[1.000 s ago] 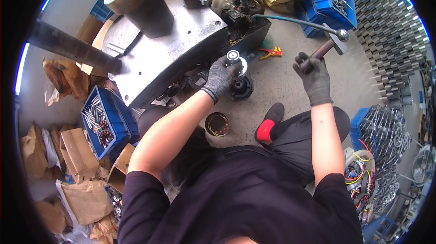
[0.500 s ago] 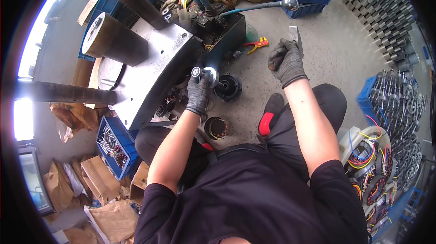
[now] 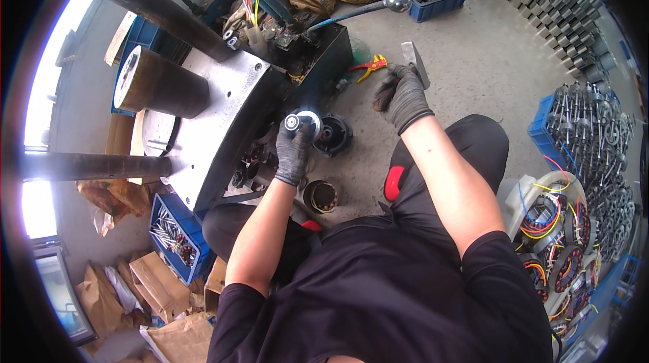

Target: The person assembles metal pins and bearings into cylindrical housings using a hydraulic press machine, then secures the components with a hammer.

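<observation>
The left hand [image 3: 295,150] is wrapping its gloved fingers round a shiny round metal part [image 3: 302,121], covering most of its body, so its shape below the bright top is staying untold. The right hand [image 3: 404,98] is closing over the handle of a hammer [image 3: 414,62], leaving only the grey head showing, and the black round housing [image 3: 332,134] on the floor is lying partly behind the left hand. The crate of small metal parts [image 3: 174,236] is showing pieces too small to tell apart, and the person's legs are disappearing under the black shirt
</observation>
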Available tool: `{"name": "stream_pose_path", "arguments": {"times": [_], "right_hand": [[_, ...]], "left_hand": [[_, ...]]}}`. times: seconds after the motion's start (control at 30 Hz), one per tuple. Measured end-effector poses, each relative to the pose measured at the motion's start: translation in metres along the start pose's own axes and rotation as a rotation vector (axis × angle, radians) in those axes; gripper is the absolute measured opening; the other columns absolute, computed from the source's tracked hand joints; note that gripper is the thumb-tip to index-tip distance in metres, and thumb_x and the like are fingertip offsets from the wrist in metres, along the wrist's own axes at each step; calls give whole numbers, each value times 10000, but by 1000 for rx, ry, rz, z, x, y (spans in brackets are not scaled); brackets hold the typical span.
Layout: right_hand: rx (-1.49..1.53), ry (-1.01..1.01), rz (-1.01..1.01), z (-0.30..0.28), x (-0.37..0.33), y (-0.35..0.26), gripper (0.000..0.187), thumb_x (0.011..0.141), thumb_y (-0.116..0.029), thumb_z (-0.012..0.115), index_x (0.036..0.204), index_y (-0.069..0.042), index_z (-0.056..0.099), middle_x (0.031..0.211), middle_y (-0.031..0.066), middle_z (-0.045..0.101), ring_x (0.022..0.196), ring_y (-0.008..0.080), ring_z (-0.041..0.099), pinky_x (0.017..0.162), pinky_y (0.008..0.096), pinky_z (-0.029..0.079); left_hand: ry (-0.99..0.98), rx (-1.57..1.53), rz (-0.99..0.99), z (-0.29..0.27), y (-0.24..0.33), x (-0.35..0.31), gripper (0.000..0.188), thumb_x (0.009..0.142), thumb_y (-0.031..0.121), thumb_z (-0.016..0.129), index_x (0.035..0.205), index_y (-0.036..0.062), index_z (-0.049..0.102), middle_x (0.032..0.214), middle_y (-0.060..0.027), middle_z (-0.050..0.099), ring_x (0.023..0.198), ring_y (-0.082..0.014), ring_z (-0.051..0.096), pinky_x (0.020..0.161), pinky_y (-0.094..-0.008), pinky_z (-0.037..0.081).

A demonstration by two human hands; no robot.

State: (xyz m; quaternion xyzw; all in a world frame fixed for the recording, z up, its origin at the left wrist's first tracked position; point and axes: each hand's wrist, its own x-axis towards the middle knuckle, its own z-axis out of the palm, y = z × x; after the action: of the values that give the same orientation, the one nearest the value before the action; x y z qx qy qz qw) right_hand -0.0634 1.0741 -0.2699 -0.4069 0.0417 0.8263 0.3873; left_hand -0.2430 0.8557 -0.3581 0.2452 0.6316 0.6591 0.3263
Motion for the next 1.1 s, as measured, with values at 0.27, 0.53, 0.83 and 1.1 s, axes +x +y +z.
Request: {"name": "stream_pose_path", "arguments": {"times": [0.27, 0.53, 0.83, 1.1], "right_hand": [[-70, -256, 43, -24, 21, 8, 376, 980, -619, 613, 932, -248, 573, 633, -27, 560, 579, 143, 614, 548, 293, 521], [36, 2, 89, 6, -8, 24, 264, 880, -188, 697, 697, -205, 507, 539, -16, 490, 422, 189, 445, 428, 379, 393], [-45, -54, 95, 3, -13, 38, 304, 893, -223, 666, 654, -227, 479, 525, -24, 460, 420, 185, 434, 402, 378, 351], [-268, -268, 33, -7, -33, 6, 281, 971, -325, 598, 732, -228, 486, 603, -7, 517, 486, 137, 500, 448, 293, 409]], "left_hand": [[-198, 343, 49, 29, 16, -5, 467, 957, 103, 725, 1409, 55, 613, 1322, -107, 669, 1179, -221, 650, 1028, -365, 537], [-127, -69, -142, -19, -59, 23, 464, 968, 195, 738, 1362, -15, 612, 1241, -92, 671, 1080, -219, 665, 957, -370, 556], [-56, 92, -155, -10, -55, 13, 463, 972, 277, 731, 1319, -20, 655, 1227, -85, 702, 1096, -230, 663, 966, -374, 541], [-70, 442, -24, 23, -18, 2, 535, 886, 132, 769, 1388, 60, 597, 1274, -118, 689, 1184, -235, 656, 1042, -381, 520]]}}
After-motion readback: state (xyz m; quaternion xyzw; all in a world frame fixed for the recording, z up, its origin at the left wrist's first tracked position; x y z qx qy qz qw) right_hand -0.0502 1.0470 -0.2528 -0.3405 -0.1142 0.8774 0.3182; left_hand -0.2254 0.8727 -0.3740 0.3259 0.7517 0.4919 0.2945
